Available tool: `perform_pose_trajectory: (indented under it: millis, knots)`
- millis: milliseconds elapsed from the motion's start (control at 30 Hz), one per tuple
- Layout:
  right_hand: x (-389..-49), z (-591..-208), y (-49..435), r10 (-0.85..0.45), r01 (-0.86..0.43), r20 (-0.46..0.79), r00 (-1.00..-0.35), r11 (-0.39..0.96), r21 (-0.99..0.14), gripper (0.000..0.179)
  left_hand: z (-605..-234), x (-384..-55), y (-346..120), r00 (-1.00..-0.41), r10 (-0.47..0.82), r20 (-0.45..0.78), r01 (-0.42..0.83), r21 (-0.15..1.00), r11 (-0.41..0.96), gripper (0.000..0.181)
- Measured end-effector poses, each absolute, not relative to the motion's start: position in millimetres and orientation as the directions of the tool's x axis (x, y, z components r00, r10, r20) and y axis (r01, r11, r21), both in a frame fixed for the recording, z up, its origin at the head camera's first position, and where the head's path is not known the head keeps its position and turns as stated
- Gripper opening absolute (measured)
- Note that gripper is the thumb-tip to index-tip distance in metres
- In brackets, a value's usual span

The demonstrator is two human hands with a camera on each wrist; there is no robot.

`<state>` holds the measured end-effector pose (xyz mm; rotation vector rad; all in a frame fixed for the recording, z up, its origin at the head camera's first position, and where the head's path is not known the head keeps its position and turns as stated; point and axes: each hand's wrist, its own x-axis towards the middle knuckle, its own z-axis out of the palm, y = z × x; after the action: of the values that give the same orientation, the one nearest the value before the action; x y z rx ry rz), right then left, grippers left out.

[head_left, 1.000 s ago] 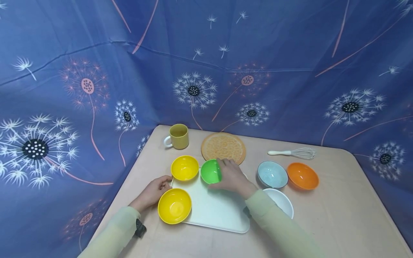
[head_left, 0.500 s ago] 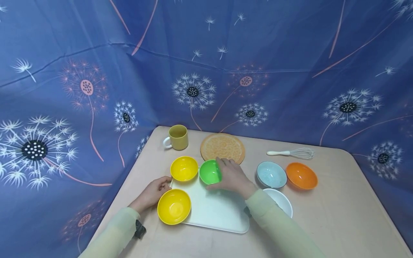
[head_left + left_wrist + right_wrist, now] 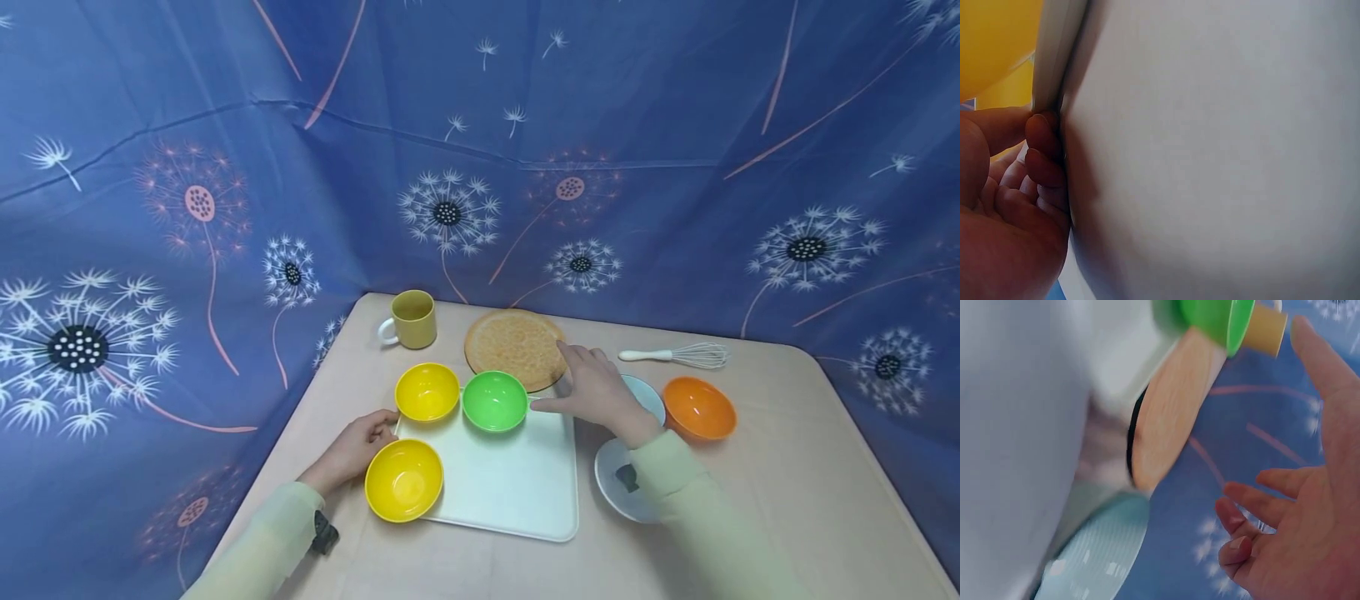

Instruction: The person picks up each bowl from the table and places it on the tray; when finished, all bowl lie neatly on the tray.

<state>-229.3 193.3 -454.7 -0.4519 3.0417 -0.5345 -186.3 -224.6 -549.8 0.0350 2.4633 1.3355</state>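
My left hand [image 3: 354,447] pinches the left edge of a white rectangular tray [image 3: 510,492]; in the left wrist view its curled fingers [image 3: 1042,140] sit at the tray's side. Two yellow bowls overlap that side, one at the back corner [image 3: 427,392] and one at the front [image 3: 405,481]. Beside the back yellow bowl, on the tray's far edge, stands a green bowl [image 3: 495,402]. Just right of it hovers my right hand [image 3: 600,393], fingers spread and holding nothing. The right wrist view shows the open palm [image 3: 1310,531] apart from the green bowl.
A mustard mug [image 3: 414,320] and a round pizza-patterned board [image 3: 513,346] stand behind the bowls. To the right lie a light blue bowl [image 3: 651,400], a white bowl [image 3: 618,492] partly under the right forearm, an orange bowl [image 3: 699,408] and a whisk [image 3: 675,355].
My right hand has let go of the green bowl and moved right, now over the light blue bowl's edge. The green bowl stays on the tray. My left hand has kept its place.
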Motion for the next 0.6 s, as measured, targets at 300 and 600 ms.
perform_pose_trajectory:
  millis: [300,600]
  knots:
    - [-230,-456,268,-0.154,-0.148,0.01,-0.988,0.929,-0.339,0.133,-549,-187,-224,-0.942,0.19,-0.278,-0.13,0.821,0.557,0.043]
    - [-222,-460,346,-0.061,-0.052,-0.021,-0.998,0.947,-0.317,0.133,-549,-187,-224,-0.944,0.191,-0.268,-0.116,0.814,0.569,0.043]
